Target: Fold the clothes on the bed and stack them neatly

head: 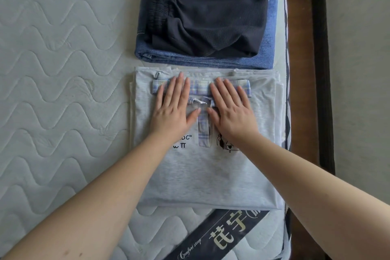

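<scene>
While pressing flat, both hands [202, 110] on folded grey shirt [206, 175].

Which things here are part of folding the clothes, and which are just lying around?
Part of the job:
- folded light grey printed shirt with plaid collar
- left hand and right hand, pressing flat on it
- folded black shorts
- folded blue denim garment underneath

Just there:
- quilted white mattress
- dark mattress label
</scene>
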A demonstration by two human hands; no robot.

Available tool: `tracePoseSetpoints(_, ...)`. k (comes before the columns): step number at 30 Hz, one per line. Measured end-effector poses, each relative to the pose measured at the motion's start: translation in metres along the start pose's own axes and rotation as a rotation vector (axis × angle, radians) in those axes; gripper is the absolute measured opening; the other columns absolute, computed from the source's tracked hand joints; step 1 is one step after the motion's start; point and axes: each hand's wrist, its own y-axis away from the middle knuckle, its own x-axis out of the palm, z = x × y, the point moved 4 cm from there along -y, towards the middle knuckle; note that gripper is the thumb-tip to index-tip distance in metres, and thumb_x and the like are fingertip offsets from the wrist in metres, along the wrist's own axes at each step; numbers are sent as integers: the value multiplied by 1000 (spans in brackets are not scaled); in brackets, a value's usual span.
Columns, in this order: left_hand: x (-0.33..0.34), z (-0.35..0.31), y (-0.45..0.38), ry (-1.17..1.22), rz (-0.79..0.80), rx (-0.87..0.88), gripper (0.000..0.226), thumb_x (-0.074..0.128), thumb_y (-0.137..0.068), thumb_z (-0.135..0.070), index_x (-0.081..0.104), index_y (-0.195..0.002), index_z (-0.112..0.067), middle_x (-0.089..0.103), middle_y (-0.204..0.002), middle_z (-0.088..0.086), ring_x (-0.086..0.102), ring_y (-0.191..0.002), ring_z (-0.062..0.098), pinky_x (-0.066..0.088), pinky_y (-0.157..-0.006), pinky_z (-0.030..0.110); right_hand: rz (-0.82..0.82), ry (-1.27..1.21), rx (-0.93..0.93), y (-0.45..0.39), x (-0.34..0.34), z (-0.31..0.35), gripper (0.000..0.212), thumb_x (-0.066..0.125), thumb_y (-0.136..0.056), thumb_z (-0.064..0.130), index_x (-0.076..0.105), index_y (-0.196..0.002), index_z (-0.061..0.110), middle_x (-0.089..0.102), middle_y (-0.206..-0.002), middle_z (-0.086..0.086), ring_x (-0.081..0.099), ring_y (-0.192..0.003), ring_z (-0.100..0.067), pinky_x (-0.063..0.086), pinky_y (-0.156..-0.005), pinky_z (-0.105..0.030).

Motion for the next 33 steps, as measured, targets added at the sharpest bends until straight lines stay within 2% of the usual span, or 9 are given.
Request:
tracePoseSetpoints(5, 7, 25, 12, -94, 89, -102, 82, 7, -97, -64, -6, -156, -9, -12, -164, 10, -11, -151, 21, 1, -123, 45, 109, 68, 126, 15, 1, -32, 69, 17, -100, 58, 15, -157, 18, 10, -164, 1, 4, -151, -15, 3, -123, -38)
tracePoseSetpoints(11, 2, 41, 17, 38, 85, -220, 76, 6, -95, -60, 2, -157, -17, -2, -165, 1, -1, -152, 19, 3, -123, 42, 164, 28, 272, 22, -4, -55, 72, 11, -99, 62, 1, -157, 19, -1, -165, 3, -4, -151, -13, 2, -123, -37)
tracePoseSetpoints(14, 1, 51, 27, 125, 95, -282, 80, 9, -92, -58, 4, -156, -11, 0, -164, 4, 2, -152, 19, 4, -123, 40, 196, -3, 329, 26, -4, -58, 73, 10, -99, 62, -3, -157, 18, -5, -165, 2, -7, -151, -13, -1, -123, -35)
tracePoseSetpoints(19, -6, 41, 72, 85, 58, -315, 73, 20, -95, -49, 14, -156, -9, 10, -163, 9, 12, -151, 22, 7, -122, 41, 195, -21, 449, 62, -11, -44, 73, 13, -100, 56, -6, -156, 13, -8, -165, -2, -10, -150, -15, -6, -122, -33)
tracePoseSetpoints(22, -6, 19, 108, 85, -4, -250, 66, 30, -98, -41, 22, -155, -8, 18, -162, 11, 19, -149, 24, 13, -121, 42, 138, -32, 358, 97, -14, -4, 67, 20, -103, 48, -1, -157, 14, -3, -164, -3, -8, -151, -15, -7, -122, -33)
tracePoseSetpoints(26, 6, -26, 153, 57, 16, -18, 64, 30, -100, -43, 25, -154, -10, 22, -161, 8, 22, -149, 23, 21, -119, 43, 131, -121, 183, 143, 0, 57, 60, 32, -101, 41, 25, -154, 14, 20, -161, -5, 14, -150, -19, 12, -122, -40)
tracePoseSetpoints(28, 12, -30, 171, 27, 72, 13, 63, 28, -100, -45, 25, -154, -13, 21, -162, 5, 21, -149, 21, 23, -119, 44, 138, -96, 160, 162, 7, 65, 58, 35, -101, 40, 31, -152, 13, 25, -160, -4, 19, -149, -19, 18, -121, -41)
tracePoseSetpoints(30, 16, -21, 185, 6, 104, 11, 63, 27, -101, -45, 22, -155, -13, 18, -162, 5, 18, -150, 20, 23, -119, 43, 190, -64, 150, 176, 11, 55, 60, 33, -102, 44, 25, -155, 17, 19, -162, -2, 14, -150, -18, 15, -122, -41)
tracePoseSetpoints(33, 19, -5, 199, 10, 142, 1, 66, 27, -101, -47, 19, -155, -9, 16, -163, 8, 15, -150, 22, 20, -121, 42, 301, -14, 183, 195, 12, 28, 67, 21, -103, 55, 1, -157, 21, 1, -165, 1, -3, -151, -15, 3, -123, -37)
